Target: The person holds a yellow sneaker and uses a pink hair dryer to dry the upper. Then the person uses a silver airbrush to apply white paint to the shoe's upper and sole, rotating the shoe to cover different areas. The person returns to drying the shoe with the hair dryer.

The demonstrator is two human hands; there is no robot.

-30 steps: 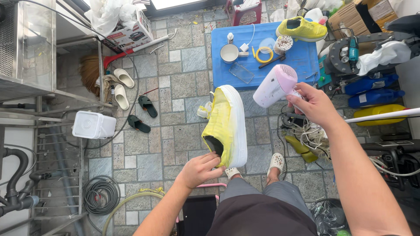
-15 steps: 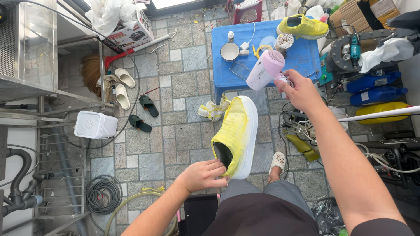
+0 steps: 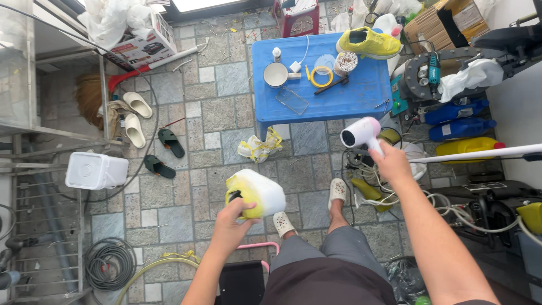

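Observation:
My left hand [image 3: 230,223] grips a yellow sneaker with a white sole [image 3: 255,193], held low in front of my knees with its sole turned toward the camera. My right hand [image 3: 392,164] holds a pink and white hair dryer [image 3: 360,132] by its handle, its nozzle facing left, off to the right of the sneaker and apart from it. A second yellow sneaker [image 3: 368,42] lies on the far right corner of a blue plastic table [image 3: 350,97].
The table carries a white cup [image 3: 275,74], a yellow tape ring [image 3: 320,75], a clear tray [image 3: 292,100] and a small bottle. On the stone floor lie a yellow rag [image 3: 258,147], slippers [image 3: 148,131], a white bucket [image 3: 95,170], coiled hose and cables. Jugs and tools crowd the right.
The hair dryer has come down and to the right, away from the table. My left hand has turned the sneaker so that its sole faces up, and lowered it toward my knees.

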